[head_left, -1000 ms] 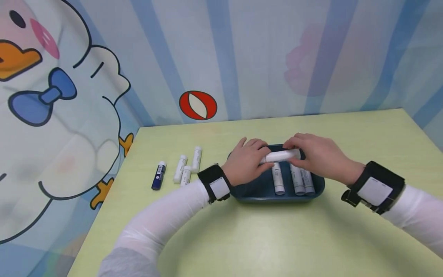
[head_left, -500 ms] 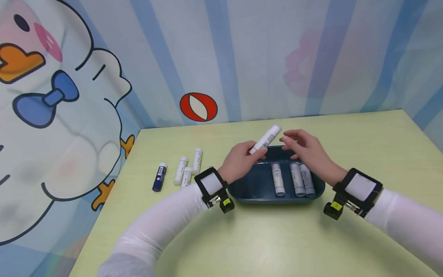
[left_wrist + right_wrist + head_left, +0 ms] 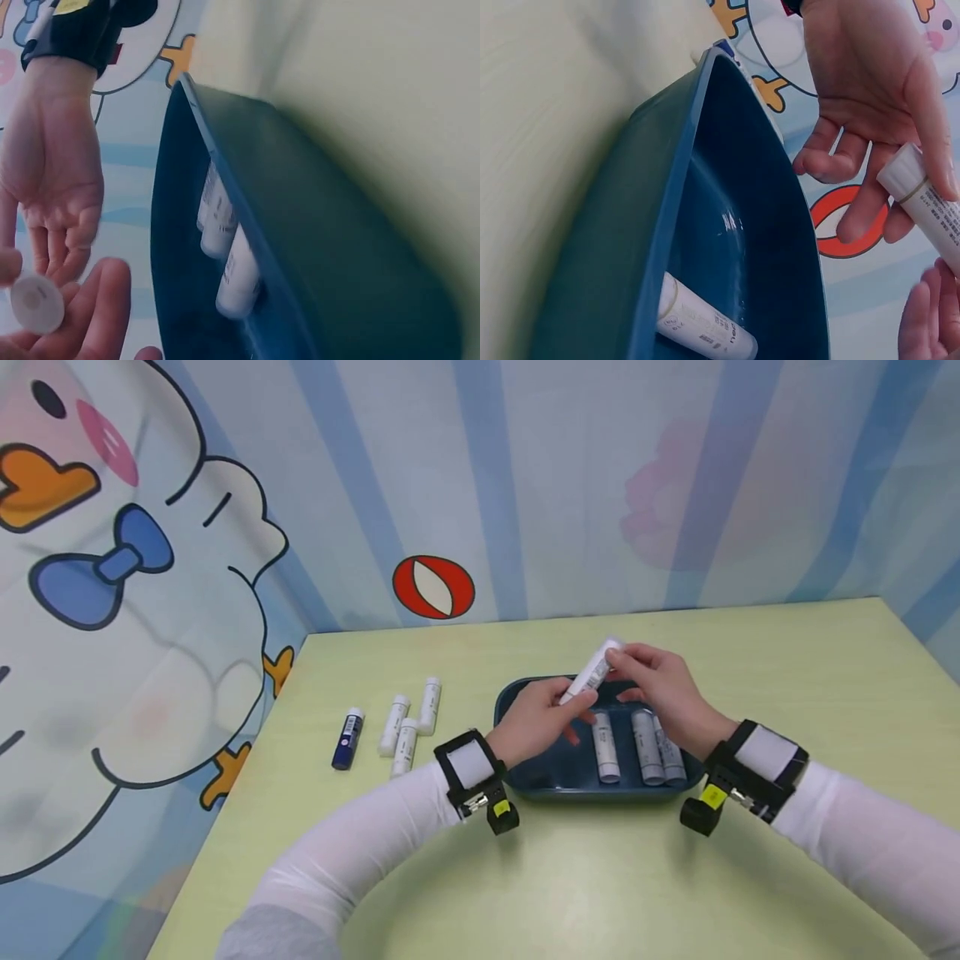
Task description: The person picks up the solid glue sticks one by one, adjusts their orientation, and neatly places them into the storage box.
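The tube [image 3: 591,674] is up over the tray [image 3: 585,796], clamped at 2 ends: the left hand [image 3: 534,720] grips its near end, the right hand [image 3: 669,695] pinches its far end. Its long axis slants away from the person and rightward, neither hand nearer; 3 more tubes [image 3: 647,747] lie below.
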`<state>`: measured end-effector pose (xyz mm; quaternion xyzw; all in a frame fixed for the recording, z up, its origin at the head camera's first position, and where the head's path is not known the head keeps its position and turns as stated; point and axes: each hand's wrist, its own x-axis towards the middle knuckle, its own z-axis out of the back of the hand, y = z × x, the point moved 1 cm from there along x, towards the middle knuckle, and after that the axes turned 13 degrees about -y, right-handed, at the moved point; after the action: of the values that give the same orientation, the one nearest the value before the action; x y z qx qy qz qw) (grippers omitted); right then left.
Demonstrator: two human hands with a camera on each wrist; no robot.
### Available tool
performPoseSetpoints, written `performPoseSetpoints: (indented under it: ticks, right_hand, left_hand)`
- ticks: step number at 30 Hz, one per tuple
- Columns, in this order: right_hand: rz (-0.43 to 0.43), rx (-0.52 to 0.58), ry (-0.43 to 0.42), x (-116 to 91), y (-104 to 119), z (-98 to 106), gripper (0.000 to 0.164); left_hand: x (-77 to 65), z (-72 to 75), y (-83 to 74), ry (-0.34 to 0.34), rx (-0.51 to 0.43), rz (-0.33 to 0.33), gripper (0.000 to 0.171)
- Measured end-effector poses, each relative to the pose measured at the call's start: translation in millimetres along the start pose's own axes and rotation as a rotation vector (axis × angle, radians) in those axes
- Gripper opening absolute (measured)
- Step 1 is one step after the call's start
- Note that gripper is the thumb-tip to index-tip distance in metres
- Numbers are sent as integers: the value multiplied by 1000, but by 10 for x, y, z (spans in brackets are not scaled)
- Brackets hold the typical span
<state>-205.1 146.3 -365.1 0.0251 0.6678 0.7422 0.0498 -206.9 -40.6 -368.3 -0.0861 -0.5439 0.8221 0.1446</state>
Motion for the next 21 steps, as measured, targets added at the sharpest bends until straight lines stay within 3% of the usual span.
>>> performPoseSetpoints:
  ticks: [3, 8, 15, 18, 21]
  right_hand:
    - [15, 14, 18, 1, 7, 22, 57]
    - [32, -16, 27, -1, 43, 103, 55]
    - [53, -208, 61, 102, 106, 124, 49]
    - [60, -331, 111, 138, 69, 69, 45]
    - [78, -458, 163, 155, 2, -12, 41]
  left_hand:
    - [20, 13, 12, 21, 82, -39, 31]
    - [6, 139, 37, 19, 333, -136, 35]
    - [-7, 593, 155, -159, 712, -237, 29]
    - [3, 721, 247, -137, 872, -167, 31]
    - [15, 755, 344, -6, 951, -20, 42]
